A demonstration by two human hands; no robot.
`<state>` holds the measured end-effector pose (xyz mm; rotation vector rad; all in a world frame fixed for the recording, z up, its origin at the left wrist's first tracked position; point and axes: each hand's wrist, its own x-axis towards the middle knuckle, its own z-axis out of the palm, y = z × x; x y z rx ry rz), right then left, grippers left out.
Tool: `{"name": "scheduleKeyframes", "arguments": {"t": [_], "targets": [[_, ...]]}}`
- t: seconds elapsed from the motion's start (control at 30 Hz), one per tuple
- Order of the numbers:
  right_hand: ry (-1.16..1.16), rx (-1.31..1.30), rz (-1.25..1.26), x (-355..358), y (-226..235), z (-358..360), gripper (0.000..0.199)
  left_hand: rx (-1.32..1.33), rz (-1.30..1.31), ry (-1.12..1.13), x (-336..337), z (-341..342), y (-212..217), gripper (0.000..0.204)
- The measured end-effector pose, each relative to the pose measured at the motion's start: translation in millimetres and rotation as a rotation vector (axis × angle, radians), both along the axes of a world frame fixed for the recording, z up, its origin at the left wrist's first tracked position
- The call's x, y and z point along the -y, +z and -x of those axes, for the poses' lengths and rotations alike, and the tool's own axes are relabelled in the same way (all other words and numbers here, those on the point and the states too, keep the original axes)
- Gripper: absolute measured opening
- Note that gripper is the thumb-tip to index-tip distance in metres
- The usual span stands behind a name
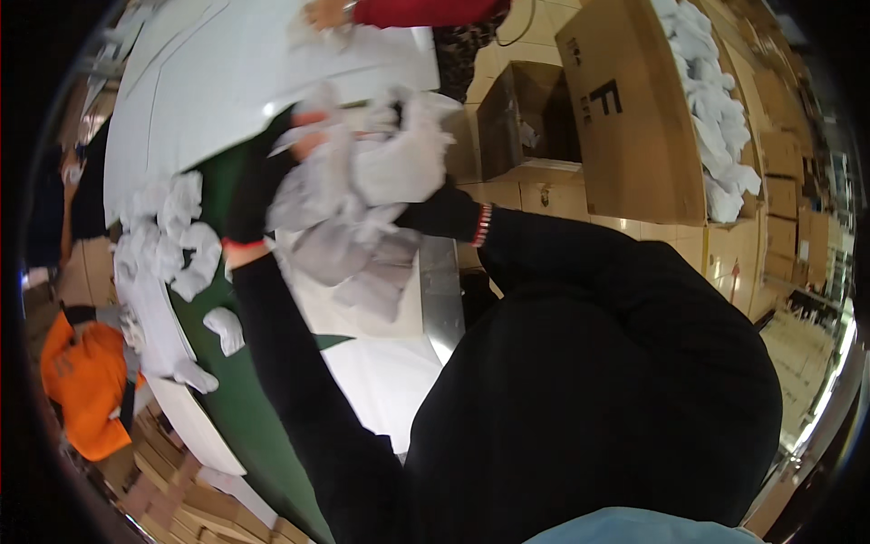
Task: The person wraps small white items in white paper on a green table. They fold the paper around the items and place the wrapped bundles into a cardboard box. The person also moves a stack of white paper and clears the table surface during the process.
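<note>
In front of me is a heap of soft white wrapped bundles (367, 168), smeared by motion; I cannot tell whether the wrapping is paper or cloth. My left hand (272, 168), in a black glove with bare fingertips, curls round the heap's far left side. On the right, my right hand (444, 213), also black-gloved, presses against the near right side, its fingers hidden behind the white bundles. Greyish-white pieces (362, 272) hang or lie just below the heap, over a pale board (317, 317) on the work table.
More white bundles (168, 236) lie left on the green belt (263, 417). Across the table, a red-sleeved co-worker's hand (326, 14) touches white material. An open carton (530, 127) and a large carton (630, 118) of white bundles stand right. An orange-clothed person (91, 381) is far left.
</note>
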<state>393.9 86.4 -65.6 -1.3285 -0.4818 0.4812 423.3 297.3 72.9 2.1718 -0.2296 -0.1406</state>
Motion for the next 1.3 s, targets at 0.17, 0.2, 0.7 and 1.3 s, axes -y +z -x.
{"name": "scheduleKeyframes", "arguments": {"t": [0.17,0.2,0.7,1.3], "targets": [[-0.357,-0.302,0.267,167.0,-82.5,10.5,0.062,-0.241,0.276,-0.392,159.3,-87.0,-94.3,0.034],[-0.444,-0.359,0.298,196.3,-102.0,11.8,0.06,-0.286,0.345,-0.519,192.0,-107.1,-115.7,0.034],[-0.826,-0.308,0.536,385.0,-303.4,-72.6,0.044,-0.299,-0.379,-0.606,555.1,-282.0,-376.1,0.068],[-0.827,-0.15,0.788,384.8,-368.3,-117.6,0.062,-0.008,0.137,-0.098,395.9,-118.5,-261.1,0.057]]}}
